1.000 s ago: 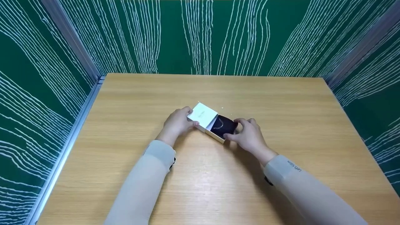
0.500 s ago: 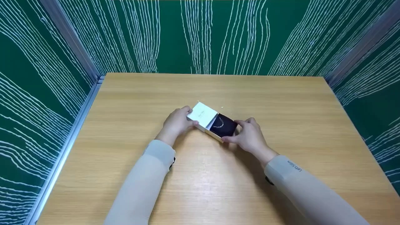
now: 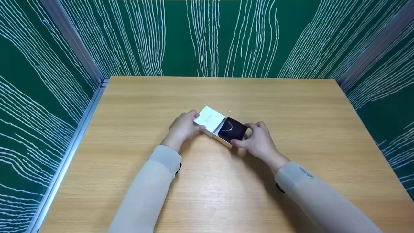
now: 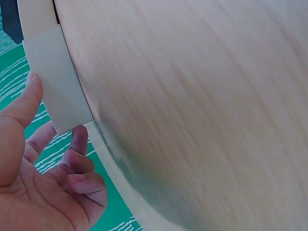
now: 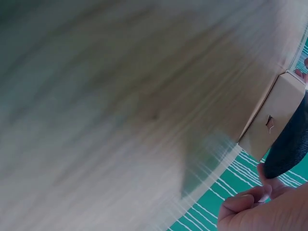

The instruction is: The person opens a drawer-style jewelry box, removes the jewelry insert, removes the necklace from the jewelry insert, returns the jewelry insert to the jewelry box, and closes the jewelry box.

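A small white slide-out jewellery box point(image 3: 209, 119) sits mid-table, its cream drawer point(image 3: 222, 141) partly pulled out to the right. On the drawer lies a black pad point(image 3: 235, 131) with a thin chain point(image 3: 227, 127) on it. My left hand point(image 3: 183, 126) grips the outer sleeve at its left end, thumb on the near side. The right hand point(image 3: 257, 140) holds the pad's right end between thumb and fingers. In the right wrist view the pad point(image 5: 288, 149) bulges above the drawer's notched end point(image 5: 275, 113). In the left wrist view the thumb presses the sleeve point(image 4: 60, 82).
The wooden table point(image 3: 207, 194) carries the box. Green walls point(image 3: 176, 35) with wavy white lines stand behind and at both sides. A metal rail point(image 3: 72, 142) runs along the table's left edge. Tiny white specks point(image 3: 230, 111) lie just beyond the box.
The black pad has shifted slightly within the right hand, and its right end now sits a little farther right. The left hand and sleeve have stayed in place.
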### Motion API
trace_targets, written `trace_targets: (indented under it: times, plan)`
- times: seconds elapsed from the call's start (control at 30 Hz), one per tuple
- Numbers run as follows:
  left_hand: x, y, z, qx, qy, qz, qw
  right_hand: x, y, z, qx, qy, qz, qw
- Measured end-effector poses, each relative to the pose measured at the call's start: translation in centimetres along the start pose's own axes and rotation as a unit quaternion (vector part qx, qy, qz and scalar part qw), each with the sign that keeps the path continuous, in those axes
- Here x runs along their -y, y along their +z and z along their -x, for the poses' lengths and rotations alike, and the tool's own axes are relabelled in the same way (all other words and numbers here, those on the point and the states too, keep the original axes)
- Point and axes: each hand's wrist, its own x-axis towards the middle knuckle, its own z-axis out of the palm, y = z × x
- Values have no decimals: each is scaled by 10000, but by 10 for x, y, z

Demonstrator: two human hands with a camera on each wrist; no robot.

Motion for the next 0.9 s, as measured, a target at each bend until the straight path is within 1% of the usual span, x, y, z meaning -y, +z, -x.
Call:
trace_targets:
  times: [0.27, 0.5, 0.7, 0.9]
  plan:
    - [-4, -2, 0, -55, 35, -60, 10000, 1, -7, 1, -101, -120, -211, 9997]
    - [-4, -2, -2, -93, 17, -94, 9999, 5, -12, 3, -262, -355, -206, 9988]
    - [-2, 0, -3, -80, -9, 13, 10000, 11, -17, 6, -301, -367, -268, 9985]
    - [-2, 2, -1, -80, -128, 48, 9999, 15, -24, 10, -277, -308, -349, 9985]
